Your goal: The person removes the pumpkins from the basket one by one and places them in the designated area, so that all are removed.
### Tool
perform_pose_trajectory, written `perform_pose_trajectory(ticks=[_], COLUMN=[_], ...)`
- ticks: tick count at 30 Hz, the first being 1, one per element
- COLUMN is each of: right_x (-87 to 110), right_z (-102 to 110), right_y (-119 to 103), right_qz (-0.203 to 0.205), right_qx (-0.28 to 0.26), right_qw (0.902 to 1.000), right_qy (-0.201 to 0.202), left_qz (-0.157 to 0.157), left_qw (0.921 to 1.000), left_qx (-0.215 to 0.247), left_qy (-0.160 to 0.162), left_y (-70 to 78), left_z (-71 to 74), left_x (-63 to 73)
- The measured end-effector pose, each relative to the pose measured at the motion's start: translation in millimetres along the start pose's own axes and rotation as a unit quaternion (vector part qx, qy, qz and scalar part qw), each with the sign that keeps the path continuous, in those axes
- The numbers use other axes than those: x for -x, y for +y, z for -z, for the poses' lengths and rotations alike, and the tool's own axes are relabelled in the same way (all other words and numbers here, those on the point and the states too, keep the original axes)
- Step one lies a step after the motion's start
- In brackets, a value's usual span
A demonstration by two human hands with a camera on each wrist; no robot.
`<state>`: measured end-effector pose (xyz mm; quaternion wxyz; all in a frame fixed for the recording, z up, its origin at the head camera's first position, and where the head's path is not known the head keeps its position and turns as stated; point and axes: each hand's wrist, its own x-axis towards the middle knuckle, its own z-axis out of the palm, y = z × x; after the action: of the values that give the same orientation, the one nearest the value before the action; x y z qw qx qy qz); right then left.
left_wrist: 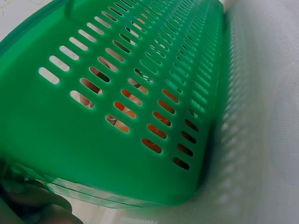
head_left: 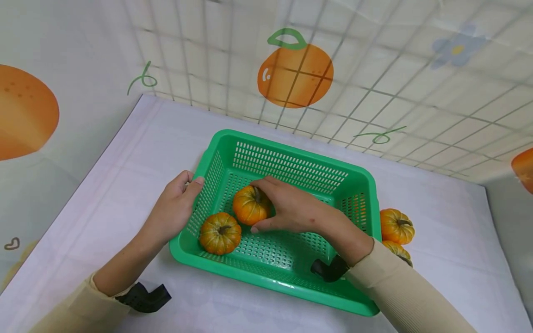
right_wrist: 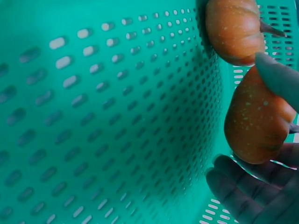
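A green plastic basket (head_left: 266, 278) with slotted walls sits on the white-covered table. My left hand (head_left: 176, 203) grips its left rim, thumb on top; in the left wrist view, the fingers (left_wrist: 44, 205) show below the basket's outer wall. Inside the basket, my right hand (head_left: 293, 208) holds a small orange pumpkin (head_left: 246, 206) between thumb and fingers. The right wrist view shows the thumb against this pumpkin (right_wrist: 254, 123) and the fingers around its other side. A second pumpkin (head_left: 220, 234) rests beside it in the basket's near left corner.
Two more pumpkins, one farther back (head_left: 397, 225) and one nearer (head_left: 398, 251), lie outside the basket against its right side; the sleeve partly covers the nearer one. A printed backdrop (head_left: 200, 55) rises behind the table. Black camera mounts (head_left: 145, 298) sit at both wrists.
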<state>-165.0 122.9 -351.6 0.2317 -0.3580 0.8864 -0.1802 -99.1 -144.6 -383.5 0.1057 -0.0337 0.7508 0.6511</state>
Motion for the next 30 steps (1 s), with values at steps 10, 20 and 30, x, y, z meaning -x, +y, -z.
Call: perform_pose_trajectory(ticks=[10,20,30], right_x=[2.3,5.4,8.5], right_z=[3.8,7.4,11.6], right_y=[-2.2,-2.8,-3.4], right_qz=[0.005,0.012,0.004], right_qx=[-0.003,-0.035,-0.047], right_qw=[0.9999,0.9982,0.9968], right_qy=[0.015,0.047,0.064], left_qz=[0.005,0.005,0.005], left_qw=[1.0,1.0,1.0], left_qx=[-0.007,-0.008,-0.003], left_qy=[0.001,0.002,0.0], left_y=[0.3,0.4,0.7], left_z=[-0.2,-0.4,-0.7], left_x=[0.1,-0.1,-0.2])
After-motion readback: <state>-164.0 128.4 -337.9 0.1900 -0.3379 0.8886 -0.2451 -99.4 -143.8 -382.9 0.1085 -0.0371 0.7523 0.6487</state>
